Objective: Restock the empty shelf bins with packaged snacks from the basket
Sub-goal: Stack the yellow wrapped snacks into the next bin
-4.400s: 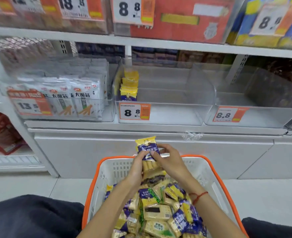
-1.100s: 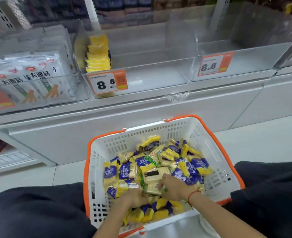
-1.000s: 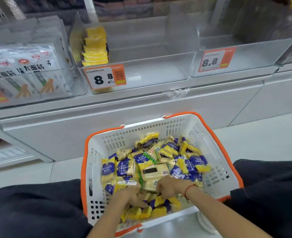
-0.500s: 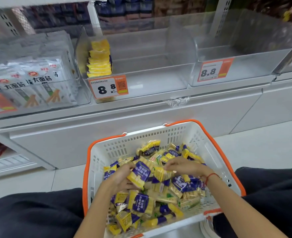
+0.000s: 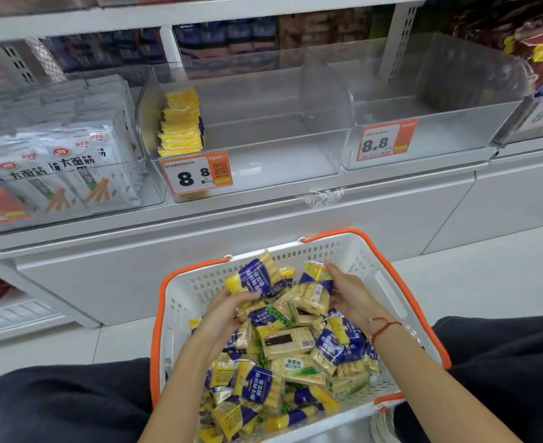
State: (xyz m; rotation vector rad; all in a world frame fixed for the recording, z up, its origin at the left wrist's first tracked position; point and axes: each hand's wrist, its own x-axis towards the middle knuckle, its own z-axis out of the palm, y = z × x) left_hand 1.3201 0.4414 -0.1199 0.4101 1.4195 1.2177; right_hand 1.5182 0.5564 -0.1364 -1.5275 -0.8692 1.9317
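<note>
Both hands are down in the white basket (image 5: 388,282) with the orange rim, over a heap of snack packets (image 5: 289,356); the left hand (image 5: 228,311) has its grip curled round a blue-and-yellow packet (image 5: 257,278), lifted clear of the pile; the right hand (image 5: 348,294) pinches a second packet (image 5: 315,295) (its fingers reach along the top edge). Up on the shelf, the clear bin (image 5: 263,161) holds one short row of yellow packs (image 5: 182,123) at its left wall; the next bin (image 5: 439,135) stands just beside it.
</note>
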